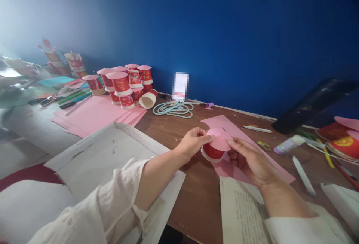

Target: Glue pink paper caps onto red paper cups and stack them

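My left hand (193,142) and my right hand (252,161) together hold a small red paper cup (212,152), tilted on its side above the brown table (193,195). A pink paper disc (219,140) covers the cup's upper end. My left thumb and fingers pinch the disc's left edge. The fingers of my right hand curl round the cup's right side, with a fingertip pressed on the disc. Under the hands lies a pink paper sheet (238,169).
Several red cups capped in pink (126,83) stand on pink sheets (95,115) at the back left, beside a coiled cable (174,109). White cardboard (106,154) lies left. A printed page (241,214), glue stick (288,145), pens, a black cylinder (314,105) and red cups (342,139) lie right.
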